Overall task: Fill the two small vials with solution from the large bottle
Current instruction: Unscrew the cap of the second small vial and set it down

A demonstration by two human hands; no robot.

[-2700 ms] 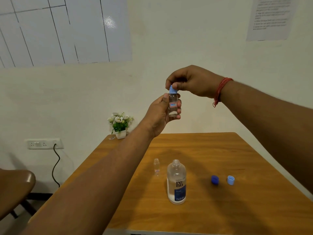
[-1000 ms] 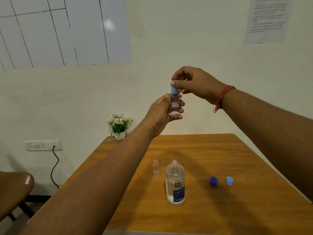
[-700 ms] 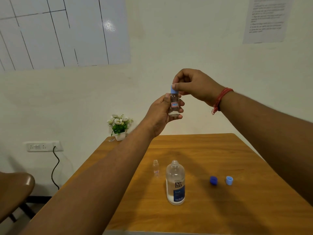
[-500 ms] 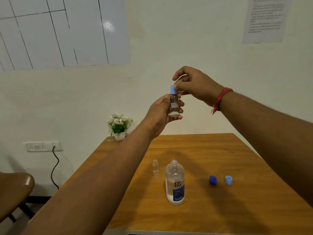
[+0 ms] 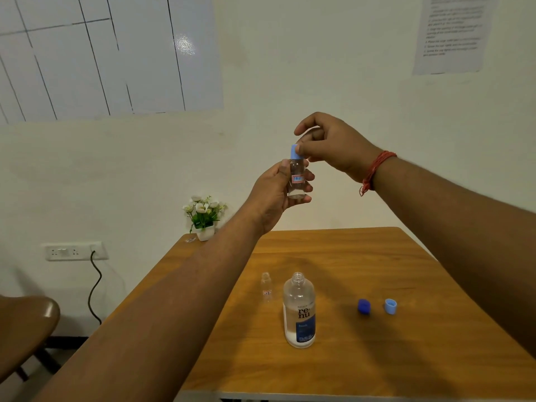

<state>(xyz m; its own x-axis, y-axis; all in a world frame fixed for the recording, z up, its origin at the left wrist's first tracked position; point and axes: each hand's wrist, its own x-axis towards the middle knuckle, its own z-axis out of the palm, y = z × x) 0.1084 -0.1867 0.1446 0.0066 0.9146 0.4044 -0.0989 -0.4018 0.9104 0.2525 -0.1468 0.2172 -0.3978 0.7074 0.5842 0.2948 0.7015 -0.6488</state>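
High above the table, my left hand [image 5: 274, 192] grips a small clear vial [image 5: 297, 181] with a red-edged label, held upright. On top of the vial sits a light blue cap [image 5: 294, 152], pinched by the thumb and fingers of my right hand [image 5: 330, 146]. On the wooden table [image 5: 377, 262] stands the large clear bottle [image 5: 299, 311], uncapped, with a blue label and liquid low inside. Just left of it stands a second small vial [image 5: 266, 287], open-topped. A dark blue cap [image 5: 364, 306] and a light blue cap [image 5: 390, 306] lie to the right of the bottle.
A small white pot of flowers [image 5: 204, 216] stands at the table's far left corner by the wall. A brown chair [image 5: 26, 329] is at the left, beside a wall socket with a black cable [image 5: 94, 285]. My forearms cross over the table's front.
My right hand's fingers have shifted around the light blue cap, with the index finger now lifted off it. The left hand and vial have stayed put.
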